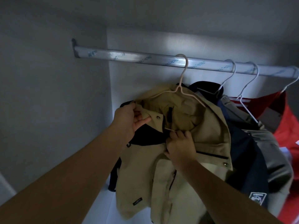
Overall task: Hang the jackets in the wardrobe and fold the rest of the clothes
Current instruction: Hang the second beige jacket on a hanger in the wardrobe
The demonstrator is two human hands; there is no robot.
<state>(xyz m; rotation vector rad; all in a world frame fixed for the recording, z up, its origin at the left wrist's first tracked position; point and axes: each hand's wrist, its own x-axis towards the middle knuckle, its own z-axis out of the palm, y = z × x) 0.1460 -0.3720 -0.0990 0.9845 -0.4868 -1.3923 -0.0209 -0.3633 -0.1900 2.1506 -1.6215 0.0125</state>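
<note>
From the head view, the inside of a wardrobe fills the frame. Its side wall [48,94] and back panel are smooth, matte, pale grey boards meeting in a straight corner, and the light is dim. A flat-sided metal rail [129,58] runs from a bracket on the side wall off to the right. It is wrapped in a glossy film printed with blue lettering.

A beige jacket [145,183] of stiff woven cloth with a dark lining hangs on a thin pale wire hanger [184,70] hooked over the rail, left of the other clothes. A round metal snap [157,117] shows on its collar flap.

The left hand [127,122] pinches that collar flap between thumb and fingers, just left of the snap. The right hand [179,146] has its fingers curled into the jacket's front edge below the collar, gripping the cloth. A bare end of hanger wire pokes out just above its knuckles.

Pressed against the jacket's right side hangs a navy jacket [249,167] with a white embroidered patch [257,198] low down. Beyond it are a sleek grey garment [275,156] and a red garment [286,126], on white wire hangers [229,75].
</note>
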